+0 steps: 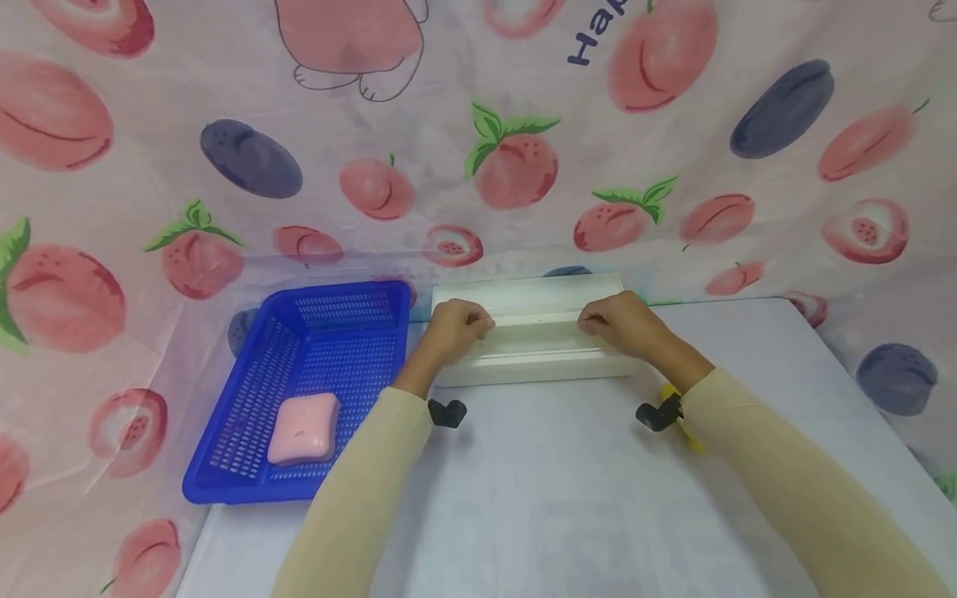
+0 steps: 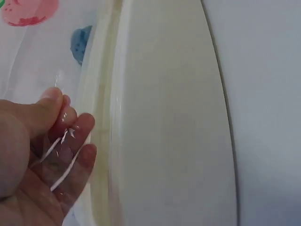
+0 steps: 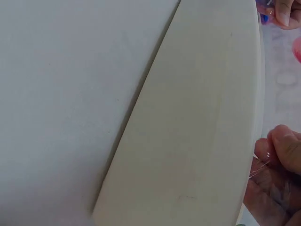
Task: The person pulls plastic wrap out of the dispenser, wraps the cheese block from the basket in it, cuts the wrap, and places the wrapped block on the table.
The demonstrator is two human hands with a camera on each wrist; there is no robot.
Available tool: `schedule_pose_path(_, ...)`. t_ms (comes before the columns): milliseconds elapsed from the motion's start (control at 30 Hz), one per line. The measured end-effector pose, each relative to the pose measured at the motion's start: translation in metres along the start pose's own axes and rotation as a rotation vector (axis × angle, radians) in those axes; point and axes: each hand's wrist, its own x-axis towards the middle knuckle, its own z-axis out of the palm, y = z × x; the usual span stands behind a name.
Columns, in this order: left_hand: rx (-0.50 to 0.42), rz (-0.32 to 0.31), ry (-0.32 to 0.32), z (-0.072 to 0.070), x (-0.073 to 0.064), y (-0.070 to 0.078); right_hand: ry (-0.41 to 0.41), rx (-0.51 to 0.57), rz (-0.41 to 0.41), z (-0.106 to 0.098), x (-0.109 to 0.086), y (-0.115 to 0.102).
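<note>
A long white box, like a cling film dispenser, lies crosswise on the table with its lid raised at the back. Both hands are over its opening, one near each end. My left hand pinches clear plastic film between thumb and index finger; the film glints across the other fingers. Near the other end, my right hand pinches the same sort of film, with thin shiny creases at its fingertips in the right wrist view. The film's extent between the hands is hard to see.
To the left stands a blue perforated plastic basket holding a glossy pink rounded-square item. Something yellow shows beneath the right wrist. A fruit-print cloth hangs behind the white table.
</note>
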Motion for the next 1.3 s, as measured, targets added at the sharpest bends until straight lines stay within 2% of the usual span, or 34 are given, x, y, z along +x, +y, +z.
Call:
schedule_pose_path(100,0.085,0.070,-0.048,-0.004,0.000,0.000,0.014,-0.020,-0.003,-0.003,0.000,-0.001)
schedule_pose_path(267,0.243,0.180,-0.165,-0.011,-0.003,-0.008,0.032,-0.015,0.014,-0.013,0.000,-0.005)
schedule_pose_path(367,0.289,0.191,-0.198,-0.015,-0.007,-0.014,0.072,-0.011,-0.010,-0.021,0.001,-0.009)
schedule_pose_path(433,0.287,0.184,-0.194,-0.018,-0.010,-0.016,0.103,-0.016,-0.031,-0.026,0.003,-0.010)
schedule_pose_path(600,0.228,0.154,-0.077,-0.035,-0.017,-0.014,0.163,-0.022,-0.047,-0.041,0.007,-0.017)
schedule_pose_path(733,0.185,0.167,0.045,-0.055,-0.022,-0.005,0.207,-0.016,-0.030,-0.056,0.008,-0.026)
schedule_pose_path(833,0.176,0.176,0.105,-0.070,-0.026,0.004,0.272,-0.018,-0.058,-0.066,0.008,-0.032)
schedule_pose_path(933,0.187,0.184,0.136,-0.082,-0.029,0.015,0.328,-0.031,-0.094,-0.075,0.007,-0.036)
schedule_pose_path(1033,0.181,0.202,0.179,-0.089,-0.031,0.022,0.362,-0.047,-0.103,-0.083,0.006,-0.041)
schedule_pose_path(1133,0.160,0.251,0.267,-0.096,-0.033,0.029,0.404,-0.056,-0.109,-0.092,0.005,-0.049)
schedule_pose_path(1233,0.128,0.308,0.362,-0.102,-0.035,0.039,0.487,-0.061,-0.146,-0.103,0.002,-0.059)
schedule_pose_path(1300,0.096,0.331,0.403,-0.107,-0.038,0.045,0.531,-0.062,-0.157,-0.110,0.000,-0.065)
